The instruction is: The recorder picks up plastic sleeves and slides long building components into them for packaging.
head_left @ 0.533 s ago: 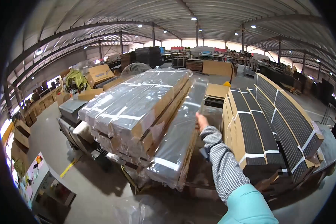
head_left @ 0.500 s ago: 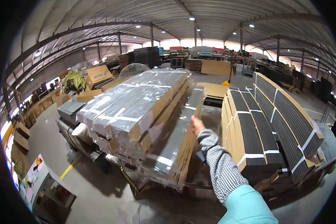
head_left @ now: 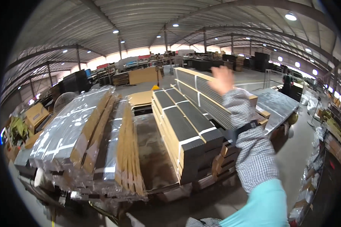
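My right hand (head_left: 222, 80) is raised over the top edge of the right-hand stack of dark ribbed panels (head_left: 212, 98), which is bound with white straps. Its fingers look spread with nothing in them, though motion blurs them a little; whether they touch the stack I cannot tell. Beside it, nearer the middle, lies a second strapped bundle of dark panels with tan edges (head_left: 189, 121). Farther left is a pile wrapped in clear film (head_left: 70, 125), with a narrower wrapped bundle (head_left: 129, 151) along its right side. A checked sleeve (head_left: 202, 222) shows at the bottom edge; my left hand is not visible.
A grey sheet-topped table (head_left: 278, 108) stands at the right. Bagged goods and cartons (head_left: 310, 181) line the far right side. Behind the stacks are a tan board (head_left: 143, 75) and a yellow-orange part (head_left: 155, 87). Another person (head_left: 287, 81) stands at the back right.
My right hand has left the side of the narrow wrapped bundle and moved right, up over the dark panel stack. The view has turned right; the narrow bundle's tan strips now lean more apart.
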Tool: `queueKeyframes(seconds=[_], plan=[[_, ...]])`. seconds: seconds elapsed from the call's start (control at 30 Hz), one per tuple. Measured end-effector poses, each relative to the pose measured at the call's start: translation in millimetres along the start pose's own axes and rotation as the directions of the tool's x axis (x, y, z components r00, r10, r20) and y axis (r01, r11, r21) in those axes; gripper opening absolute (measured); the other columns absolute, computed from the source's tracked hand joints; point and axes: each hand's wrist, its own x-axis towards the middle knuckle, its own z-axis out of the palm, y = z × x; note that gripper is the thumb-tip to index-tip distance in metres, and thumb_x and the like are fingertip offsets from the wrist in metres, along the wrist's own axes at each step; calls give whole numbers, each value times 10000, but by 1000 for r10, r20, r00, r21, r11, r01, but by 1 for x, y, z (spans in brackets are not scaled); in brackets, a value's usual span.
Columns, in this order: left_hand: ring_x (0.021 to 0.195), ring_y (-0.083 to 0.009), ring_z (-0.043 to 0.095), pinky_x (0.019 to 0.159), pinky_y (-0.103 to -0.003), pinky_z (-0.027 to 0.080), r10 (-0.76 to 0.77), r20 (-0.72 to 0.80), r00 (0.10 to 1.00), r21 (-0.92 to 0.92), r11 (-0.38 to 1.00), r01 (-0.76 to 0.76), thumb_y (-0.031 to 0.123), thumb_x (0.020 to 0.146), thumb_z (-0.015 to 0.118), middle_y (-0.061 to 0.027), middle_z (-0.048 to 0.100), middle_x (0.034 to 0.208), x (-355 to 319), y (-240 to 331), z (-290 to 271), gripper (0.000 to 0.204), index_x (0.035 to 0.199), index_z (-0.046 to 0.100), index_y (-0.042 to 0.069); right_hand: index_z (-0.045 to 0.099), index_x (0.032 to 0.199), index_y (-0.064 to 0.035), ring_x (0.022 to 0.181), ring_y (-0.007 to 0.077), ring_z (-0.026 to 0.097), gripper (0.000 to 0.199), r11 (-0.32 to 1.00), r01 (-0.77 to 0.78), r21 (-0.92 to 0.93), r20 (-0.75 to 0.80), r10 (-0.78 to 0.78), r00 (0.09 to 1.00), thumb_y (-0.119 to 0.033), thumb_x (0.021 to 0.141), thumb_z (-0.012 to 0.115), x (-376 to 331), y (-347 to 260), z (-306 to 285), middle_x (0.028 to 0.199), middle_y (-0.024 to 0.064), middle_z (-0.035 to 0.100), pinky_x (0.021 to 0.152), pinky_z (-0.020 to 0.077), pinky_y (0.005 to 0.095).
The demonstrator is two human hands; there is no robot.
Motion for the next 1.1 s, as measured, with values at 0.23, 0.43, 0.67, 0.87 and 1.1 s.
queueKeyframes(seconds=[0.23, 0.43, 0.67, 0.87, 1.1], plan=[[495, -80, 432, 427, -245, 280, -299, 165, 940, -41, 950, 309, 293, 778, 810, -19, 557, 637, -14, 0, 38, 444, 1002, 670, -64, 525, 1301, 28, 1138, 267, 597, 680, 927, -295, 233, 833, -33, 553, -276, 752, 787, -29, 78, -31, 1199, 179, 635, 944, 491, 410], [502, -113, 462, 445, -272, 362, -120, 452, 884, -201, 952, 231, 279, 836, 746, -37, 539, 661, 6, -17, 65, 400, 1056, 665, -45, 565, 1248, -12, 1021, 249, 668, 417, -280, -911, 301, 875, -300, 381, -291, 940, 586, -145, 37, -80, 1151, 132, 669, 914, 548, 433], [323, -116, 404, 310, -281, 214, 540, 711, 451, -691, 657, 302, 104, 898, 625, -58, 563, 558, 108, -5, 161, 263, 1111, 607, -51, 445, 1370, 7, 1117, 257, 615, 457, -629, -770, 109, 900, -266, 345, -179, 967, 552, -364, 38, -132, 1290, 149, 582, 982, 496, 379], [386, -86, 460, 337, -261, 297, 621, 730, 285, -649, 499, 574, 156, 953, 611, -36, 571, 613, 130, -13, 216, 316, 1220, 543, 2, 313, 1486, 13, 1442, 288, 292, 855, 196, -350, 916, 391, -239, 889, -478, 881, 665, -320, 14, -200, 1539, 193, 331, 1156, 252, 409], [406, -113, 473, 384, -295, 360, 507, 772, 382, -621, 728, 289, 226, 951, 652, -37, 577, 584, 123, -9, 241, 385, 1201, 543, -45, 573, 1184, -13, 959, 218, 603, 421, -119, -302, 946, 116, -745, 657, -169, 838, 754, -317, -43, -250, 1026, 85, 614, 846, 479, 328]])
